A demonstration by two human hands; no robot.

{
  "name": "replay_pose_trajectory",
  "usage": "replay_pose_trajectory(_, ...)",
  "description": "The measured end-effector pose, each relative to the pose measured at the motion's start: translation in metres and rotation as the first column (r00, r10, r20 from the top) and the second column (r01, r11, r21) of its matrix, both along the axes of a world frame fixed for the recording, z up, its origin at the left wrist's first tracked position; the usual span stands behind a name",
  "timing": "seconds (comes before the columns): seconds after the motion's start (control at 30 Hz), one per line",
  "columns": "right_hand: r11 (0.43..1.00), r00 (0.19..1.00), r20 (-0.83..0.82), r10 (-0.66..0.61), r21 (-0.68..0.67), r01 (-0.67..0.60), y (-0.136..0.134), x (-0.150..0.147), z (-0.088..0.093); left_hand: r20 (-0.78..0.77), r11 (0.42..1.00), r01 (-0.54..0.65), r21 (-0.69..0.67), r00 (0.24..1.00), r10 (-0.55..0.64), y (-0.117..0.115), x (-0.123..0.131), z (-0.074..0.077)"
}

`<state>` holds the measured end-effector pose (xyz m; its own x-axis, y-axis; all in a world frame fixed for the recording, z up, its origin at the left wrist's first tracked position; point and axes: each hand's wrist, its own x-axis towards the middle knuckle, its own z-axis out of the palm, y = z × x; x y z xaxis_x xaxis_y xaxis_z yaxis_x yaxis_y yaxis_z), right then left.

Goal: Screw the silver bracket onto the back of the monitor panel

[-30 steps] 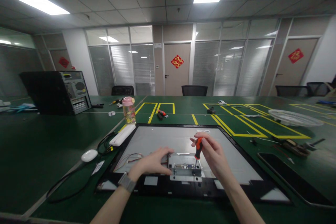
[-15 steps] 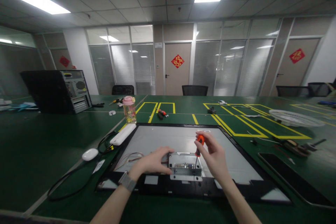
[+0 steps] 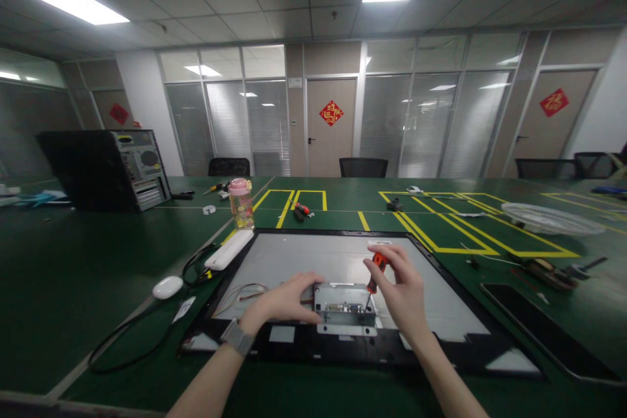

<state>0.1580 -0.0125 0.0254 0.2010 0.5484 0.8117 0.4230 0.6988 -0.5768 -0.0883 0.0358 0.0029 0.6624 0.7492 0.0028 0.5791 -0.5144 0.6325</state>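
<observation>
A flat display panel (image 3: 308, 251) with a black frame lies face down or back up on the table; which, I cannot tell. On its near part sits a silver metal housing (image 3: 337, 294) with connectors along its near wall. My left hand (image 3: 289, 298) grips the left end of this housing between thumb and fingers. In my right hand (image 3: 399, 284) is a red and black screwdriver (image 3: 375, 272), pinched by the handle. Its shaft slants down to the right part of the housing; the very tip is hard to make out. Thin wires (image 3: 240, 297) run left from the housing.
Left of the panel lie a white power strip (image 3: 229, 250), a white mouse (image 3: 168, 287) and a black cable (image 3: 115, 366). A pink-lidded bottle (image 3: 241, 206) stands behind. A black slab (image 3: 548, 333) and a brown tool (image 3: 546, 272) lie right. A computer case (image 3: 98, 170) stands far left.
The screwdriver handle has tilted a little to the right, and my right hand has shifted slightly with it. My left hand stays on the housing.
</observation>
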Motion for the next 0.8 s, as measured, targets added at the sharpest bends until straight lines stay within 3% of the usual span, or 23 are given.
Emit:
replay_pose_trajectory(0.07,1.000,1.000,-0.011,-0.004,0.006,0.004,-0.0010,0.0009,0.0008,0.011,1.000,0.003,0.003,1.000,-0.003,-0.0004,0.0000,0.0005)
replay_pose_trajectory(0.23,0.985,0.986,-0.061,0.157,-0.068,-0.161,-0.0032,0.0007,-0.0007,0.002,1.000,-0.004,-0.006,1.000,0.004,-0.0015,-0.0001,0.0017)
replay_pose_trajectory(0.5,0.999,0.999,0.025,-0.027,0.036,0.026,-0.0037,-0.0007,0.0018,0.003,1.000,0.001,-0.007,1.000,0.000,0.0000,0.0005,0.0004)
replay_pose_trajectory(0.7,0.973,0.976,-0.028,0.216,-0.081,-0.217,-0.0053,-0.0001,-0.0001,-0.027,0.999,-0.025,-0.025,0.999,0.025,0.0007,-0.0002,-0.0019)
replay_pose_trajectory(0.8,0.979,0.982,-0.068,0.175,-0.096,-0.181,-0.0036,-0.0011,-0.0017,-0.015,1.000,-0.014,-0.007,1.000,0.014,0.0000,0.0004,-0.0008)
